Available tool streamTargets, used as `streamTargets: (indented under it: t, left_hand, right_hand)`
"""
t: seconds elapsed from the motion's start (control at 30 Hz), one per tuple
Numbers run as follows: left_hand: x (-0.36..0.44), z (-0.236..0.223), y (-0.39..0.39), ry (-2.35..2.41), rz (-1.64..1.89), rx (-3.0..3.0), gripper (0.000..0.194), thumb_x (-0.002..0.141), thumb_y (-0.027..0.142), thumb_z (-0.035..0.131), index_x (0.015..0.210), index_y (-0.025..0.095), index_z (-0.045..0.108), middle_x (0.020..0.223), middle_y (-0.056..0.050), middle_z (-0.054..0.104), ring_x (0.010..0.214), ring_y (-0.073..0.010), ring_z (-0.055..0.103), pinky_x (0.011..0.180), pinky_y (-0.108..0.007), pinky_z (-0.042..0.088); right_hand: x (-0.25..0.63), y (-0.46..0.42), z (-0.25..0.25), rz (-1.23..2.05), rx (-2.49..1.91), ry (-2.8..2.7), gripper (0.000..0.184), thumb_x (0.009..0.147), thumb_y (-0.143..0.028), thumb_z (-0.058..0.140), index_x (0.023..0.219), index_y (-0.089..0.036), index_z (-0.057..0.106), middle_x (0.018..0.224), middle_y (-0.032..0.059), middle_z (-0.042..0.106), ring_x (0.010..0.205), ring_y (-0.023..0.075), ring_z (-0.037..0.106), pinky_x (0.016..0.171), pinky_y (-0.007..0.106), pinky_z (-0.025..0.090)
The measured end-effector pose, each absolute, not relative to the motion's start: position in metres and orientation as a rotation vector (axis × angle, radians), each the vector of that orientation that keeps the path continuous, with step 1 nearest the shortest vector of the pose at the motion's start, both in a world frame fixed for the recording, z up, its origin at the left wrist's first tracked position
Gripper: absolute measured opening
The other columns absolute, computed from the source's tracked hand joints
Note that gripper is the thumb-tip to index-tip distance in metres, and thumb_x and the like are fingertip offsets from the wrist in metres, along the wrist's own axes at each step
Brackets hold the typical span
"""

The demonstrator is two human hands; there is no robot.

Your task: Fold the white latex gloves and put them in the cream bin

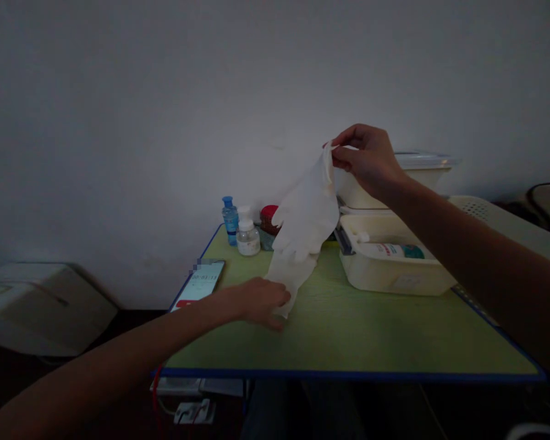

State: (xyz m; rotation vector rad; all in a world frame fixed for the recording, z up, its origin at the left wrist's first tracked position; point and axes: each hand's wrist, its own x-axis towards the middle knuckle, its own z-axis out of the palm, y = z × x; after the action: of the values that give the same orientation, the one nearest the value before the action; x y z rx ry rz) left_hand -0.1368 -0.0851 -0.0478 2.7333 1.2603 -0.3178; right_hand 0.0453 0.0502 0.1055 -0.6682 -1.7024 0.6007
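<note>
Right hand (364, 156) pinched limp white glove material (308, 211).
Left hand (262, 302), grip unclear, overlapped its lower end, nearer the green tabletop's (348, 336) left edge.

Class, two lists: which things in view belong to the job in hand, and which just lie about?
In use: white glove, perhaps two overlapping, pinched by the right hand; left hand at the lower end.

Apparently lying about: phone; blue bottle; clear white-capped bottle; cream bin; teal-labelled bottle inside; lidded cream box.
</note>
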Motion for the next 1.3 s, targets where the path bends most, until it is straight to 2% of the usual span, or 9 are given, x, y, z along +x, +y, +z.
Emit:
streamTargets:
  t: [0.17, 0.33, 0.5, 0.63, 0.73, 0.8, 0.93, 1.13, 1.3]
  left_hand:
    - [-0.134, -0.088, -0.098, 1.381, -0.318, 2.949, 0.017, 0.085, 0.017, 0.044, 0.095, 0.013, 0.057, 0.094, -0.011, 0.063, 0.086, -0.0238, 0.063, 0.071, -0.035, 0.048]
    - [-0.135, -0.071, -0.094, 1.541, -0.104, 2.910, 0.013, 0.084, 0.016, 0.044, 0.093, 0.015, 0.053, 0.092, -0.009, 0.063, 0.086, -0.0221, 0.061, 0.075, -0.035, 0.047]
    - [-0.138, -0.017, -0.078, 1.878, 0.565, 2.661, 0.016, 0.089, 0.021, 0.034, 0.087, 0.016, 0.049, 0.076, -0.004, 0.061, 0.066, -0.0167, 0.057, 0.060, -0.028, 0.041]
    - [-0.139, 0.032, -0.061, 1.785, 1.235, 2.604, 0.013, 0.088, 0.019, 0.036, 0.085, 0.017, 0.049, 0.077, -0.002, 0.059, 0.068, -0.0141, 0.054, 0.062, -0.026, 0.040]
    - [-0.136, 0.061, -0.051, 1.719, 1.505, 2.659, 0.011, 0.086, 0.017, 0.039, 0.081, 0.017, 0.049, 0.078, -0.002, 0.059, 0.074, -0.0148, 0.055, 0.068, -0.027, 0.041]
    - [-0.134, 0.074, -0.044, 1.715, 1.564, 2.708, 0.012, 0.086, 0.016, 0.038, 0.082, 0.017, 0.050, 0.081, -0.003, 0.059, 0.079, -0.0159, 0.055, 0.073, -0.029, 0.042]
    - [-0.129, 0.077, -0.026, 1.796, 1.465, 2.773, 0.017, 0.089, 0.017, 0.036, 0.087, 0.016, 0.053, 0.089, -0.005, 0.059, 0.087, -0.0178, 0.055, 0.082, -0.032, 0.041]
    - [-0.121, 0.078, -0.005, 1.959, 1.249, 2.786, 0.023, 0.092, 0.019, 0.032, 0.094, 0.015, 0.055, 0.098, -0.007, 0.059, 0.094, -0.0199, 0.055, 0.084, -0.032, 0.041]
    - [-0.109, 0.089, -0.026, 1.922, 1.233, 2.922, 0.023, 0.094, 0.022, 0.030, 0.098, 0.017, 0.053, 0.101, -0.007, 0.058, 0.094, -0.0188, 0.056, 0.079, -0.030, 0.043]
  right_hand:
    - [0.045, 0.056, 0.101, 0.727, -0.591, -1.589, 0.020, 0.064, 0.001, 0.057, 0.061, -0.017, 0.049, 0.069, -0.0016, 0.057, 0.061, 0.0078, 0.055, 0.063, 0.025, 0.051]
    - [0.049, 0.057, 0.103, 0.752, -0.546, -1.541, 0.023, 0.066, 0.004, 0.054, 0.061, -0.017, 0.047, 0.061, -0.0037, 0.053, 0.056, 0.0060, 0.052, 0.060, 0.022, 0.048]
    - [0.059, 0.060, 0.109, 0.753, -0.562, -1.546, 0.020, 0.069, 0.001, 0.053, 0.066, -0.018, 0.047, 0.065, -0.0022, 0.055, 0.061, 0.0080, 0.054, 0.066, 0.026, 0.048]
    - [0.069, 0.068, 0.111, 0.796, -0.582, -1.482, 0.019, 0.068, -0.001, 0.052, 0.068, -0.019, 0.049, 0.068, -0.0015, 0.055, 0.066, 0.0100, 0.057, 0.069, 0.028, 0.048]
    - [0.078, 0.075, 0.111, 0.803, -0.578, -1.529, 0.011, 0.071, -0.011, 0.052, 0.069, -0.021, 0.050, 0.072, 0.0005, 0.056, 0.073, 0.0137, 0.059, 0.068, 0.029, 0.050]
    - [0.082, 0.077, 0.111, 0.803, -0.581, -1.567, 0.006, 0.074, -0.021, 0.052, 0.069, -0.022, 0.049, 0.075, 0.0022, 0.056, 0.078, 0.0162, 0.059, 0.066, 0.031, 0.051]
    - [0.083, 0.071, 0.111, 0.813, -0.639, -1.474, 0.015, 0.076, -0.029, 0.056, 0.067, -0.021, 0.046, 0.073, 0.0021, 0.053, 0.072, 0.0152, 0.058, 0.061, 0.030, 0.050]
    - [0.076, 0.058, 0.106, 0.717, -0.805, -1.347, 0.021, 0.058, -0.001, 0.059, 0.064, -0.019, 0.049, 0.064, -0.0018, 0.051, 0.062, 0.0106, 0.052, 0.056, 0.026, 0.044]
    - [0.079, 0.056, 0.103, 0.765, -0.766, -1.381, 0.025, 0.056, 0.005, 0.046, 0.066, -0.017, 0.052, 0.073, 0.0007, 0.060, 0.068, 0.0109, 0.056, 0.059, 0.024, 0.046]
